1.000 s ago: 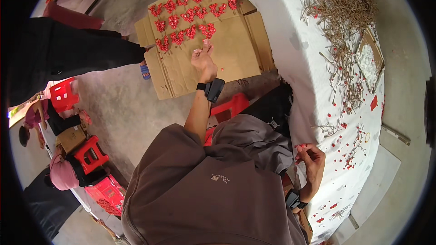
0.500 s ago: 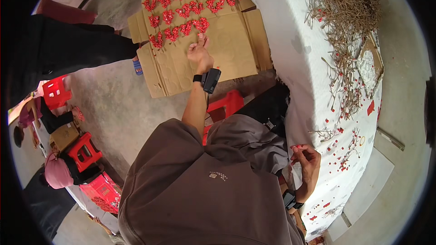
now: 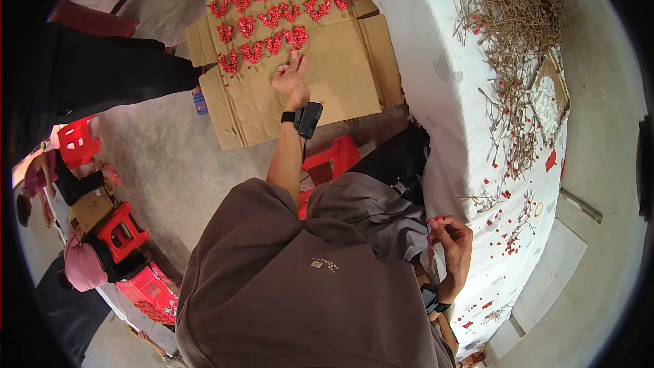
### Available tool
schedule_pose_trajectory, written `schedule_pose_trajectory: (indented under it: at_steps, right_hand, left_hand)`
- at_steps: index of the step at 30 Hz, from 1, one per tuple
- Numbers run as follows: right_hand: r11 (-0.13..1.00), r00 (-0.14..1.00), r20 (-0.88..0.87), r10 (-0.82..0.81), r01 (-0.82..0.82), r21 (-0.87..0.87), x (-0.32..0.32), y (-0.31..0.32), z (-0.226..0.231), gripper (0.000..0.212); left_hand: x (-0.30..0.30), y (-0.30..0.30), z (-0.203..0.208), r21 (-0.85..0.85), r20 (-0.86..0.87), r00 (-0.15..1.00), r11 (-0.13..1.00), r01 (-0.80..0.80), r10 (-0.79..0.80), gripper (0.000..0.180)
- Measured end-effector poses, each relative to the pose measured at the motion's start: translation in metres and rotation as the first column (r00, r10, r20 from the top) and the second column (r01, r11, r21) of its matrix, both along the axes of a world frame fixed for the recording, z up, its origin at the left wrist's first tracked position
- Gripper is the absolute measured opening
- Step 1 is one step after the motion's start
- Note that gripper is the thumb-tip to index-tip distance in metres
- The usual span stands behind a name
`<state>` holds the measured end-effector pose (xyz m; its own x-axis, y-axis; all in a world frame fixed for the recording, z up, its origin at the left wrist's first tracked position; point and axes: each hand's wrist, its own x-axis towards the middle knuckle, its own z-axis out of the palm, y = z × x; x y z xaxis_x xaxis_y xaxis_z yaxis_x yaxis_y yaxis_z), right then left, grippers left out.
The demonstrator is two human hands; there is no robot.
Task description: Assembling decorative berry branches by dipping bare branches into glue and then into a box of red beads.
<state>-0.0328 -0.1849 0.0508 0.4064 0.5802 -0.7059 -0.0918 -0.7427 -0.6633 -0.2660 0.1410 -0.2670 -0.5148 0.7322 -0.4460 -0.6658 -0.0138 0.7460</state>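
My left hand (image 3: 289, 80) reaches out over a flattened brown cardboard sheet (image 3: 340, 88) on the floor. Its fingertips are bunched just below one of several red berry clusters (image 3: 296, 38) laid in rows there; whether they grip its stem is unclear. A black band with a small device (image 3: 308, 118) sits on that wrist. My right hand (image 3: 452, 237) is curled beside the edge of the white-covered table (image 3: 443, 95), with small red berries (image 3: 436, 219) pinched at its fingertips.
A heap of dry brown twigs (image 3: 518, 7) lies on the table, with loose red berries (image 3: 511, 232) scattered nearer me. Red plastic stools (image 3: 334, 160) (image 3: 122, 228) stand on the concrete floor. Another person in black (image 3: 102, 82) is at left, others sit lower left.
My left hand stays stretched out at the lower row of clusters, with little shift. My right hand has stayed by the table edge.
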Motion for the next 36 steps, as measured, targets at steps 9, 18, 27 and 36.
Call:
schedule_pose_trajectory:
  at_steps: [9, 18, 27, 36]
  right_hand:
    - [1.000, 1.000, -0.005, 0.005, -0.005, 0.000, -0.005, 0.004, 0.000, 0.016]
    - [0.999, 1.000, 0.008, 0.019, -0.019, 0.029, -0.010, 0.000, -0.007, 0.015]
    - [0.868, 0.967, 0.027, -0.255, 0.217, 0.446, -0.034, 0.012, 0.006, 0.014]
    - [0.801, 0.922, 0.074, -0.379, 0.287, 0.526, -0.003, -0.038, 0.005, 0.035]
  left_hand:
    - [-0.008, -0.004, 0.012, -0.062, 0.050, 0.996, 0.995, 0.075, -0.072, 0.036]
    - [-0.017, -0.046, 0.031, -0.057, -0.046, 0.984, 0.984, 0.171, -0.173, 0.030]
    - [0.056, -0.146, 0.201, 0.212, -0.136, 0.470, 0.437, 0.874, -0.872, 0.015]
    - [0.146, -0.189, 0.285, 0.258, -0.393, -0.131, -0.246, 0.934, -0.910, 0.022]
